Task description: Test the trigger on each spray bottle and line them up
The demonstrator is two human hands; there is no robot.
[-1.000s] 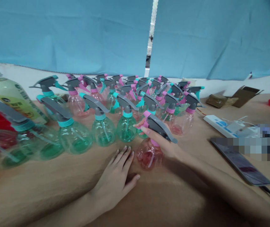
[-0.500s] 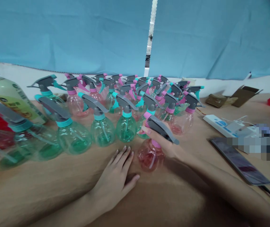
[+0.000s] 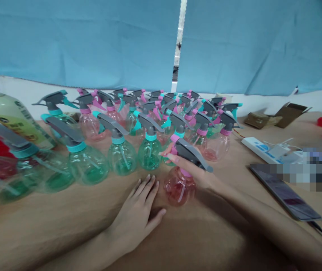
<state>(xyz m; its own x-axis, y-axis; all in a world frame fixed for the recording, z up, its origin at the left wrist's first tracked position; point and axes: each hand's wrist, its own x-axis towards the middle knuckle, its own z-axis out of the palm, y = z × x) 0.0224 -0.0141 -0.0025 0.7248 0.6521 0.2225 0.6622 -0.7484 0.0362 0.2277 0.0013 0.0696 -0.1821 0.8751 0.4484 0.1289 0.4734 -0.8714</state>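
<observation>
Pink bottle [image 3: 178, 190] is gripped by the right hand [image 3: 197, 174]; careless forward push could topple the green bottle [image 3: 149, 157] near this hand; left hand [image 3: 137, 216] rests empty.

No legible text anywhere

1. Near spray bottle [image 3: 179, 187] is clear pink, its handle [image 3: 190, 152] grey.
2. Green spray bottles [image 3: 122, 159] at left wear turquoise collars [image 3: 118, 140].
3. Far cloth [image 3: 93, 47] is plain blue.
4. Table [image 3: 93, 214] is brown.
5. Right power strip [image 3: 259, 149] is white and blue.
</observation>
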